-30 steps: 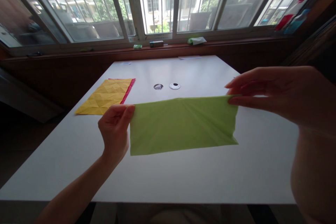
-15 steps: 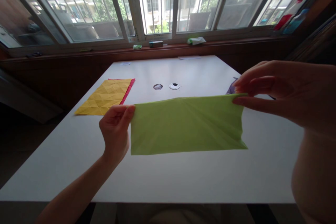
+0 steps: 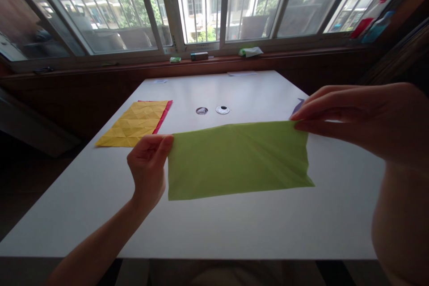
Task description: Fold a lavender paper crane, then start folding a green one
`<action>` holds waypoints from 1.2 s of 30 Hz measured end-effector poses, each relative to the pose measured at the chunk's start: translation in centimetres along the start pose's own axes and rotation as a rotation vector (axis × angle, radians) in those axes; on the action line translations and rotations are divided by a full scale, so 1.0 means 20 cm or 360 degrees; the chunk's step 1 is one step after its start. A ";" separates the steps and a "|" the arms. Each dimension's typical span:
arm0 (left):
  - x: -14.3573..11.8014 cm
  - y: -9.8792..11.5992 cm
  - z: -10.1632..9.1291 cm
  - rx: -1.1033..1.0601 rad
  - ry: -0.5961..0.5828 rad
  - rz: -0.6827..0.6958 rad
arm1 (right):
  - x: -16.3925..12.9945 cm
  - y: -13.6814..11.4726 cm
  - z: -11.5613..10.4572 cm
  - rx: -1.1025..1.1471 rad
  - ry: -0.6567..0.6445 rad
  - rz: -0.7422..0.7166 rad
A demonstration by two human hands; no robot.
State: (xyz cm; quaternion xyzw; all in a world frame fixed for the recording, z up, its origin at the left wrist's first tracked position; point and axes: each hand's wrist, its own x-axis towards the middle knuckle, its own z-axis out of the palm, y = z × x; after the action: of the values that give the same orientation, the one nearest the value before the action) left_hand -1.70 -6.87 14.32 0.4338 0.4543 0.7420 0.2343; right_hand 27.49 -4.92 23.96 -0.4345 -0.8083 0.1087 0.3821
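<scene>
Pinching the upper left corner of a green sheet (image 3: 238, 160), the left hand (image 3: 147, 170) has thumb and fingers pressed together on the paper. Across from it the right hand (image 3: 362, 116) clamps the upper right corner the same way, so the sheet hangs stretched between them above the table (image 3: 234, 228) (its lower edge free). Beyond the left hand lies a creased yellow sheet (image 3: 134, 124) on a red one (image 3: 165, 114). Just behind the right fingertips a purple scrap (image 3: 297, 106) peeks out.

Left hand (image 3: 147, 167) raised, thumb and fingers pinched; right hand (image 3: 362, 118) likewise, higher
</scene>
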 end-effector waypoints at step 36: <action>-0.01 -0.01 -0.01 0.0025 -0.0080 0.0097 | 0.00 0.02 0.00 0.0084 -0.0007 -0.0044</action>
State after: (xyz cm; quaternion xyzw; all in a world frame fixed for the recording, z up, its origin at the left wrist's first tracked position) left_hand -1.72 -7.01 14.08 0.4678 0.4405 0.7341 0.2195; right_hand 27.77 -4.71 23.82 -0.4129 -0.8119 0.1259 0.3931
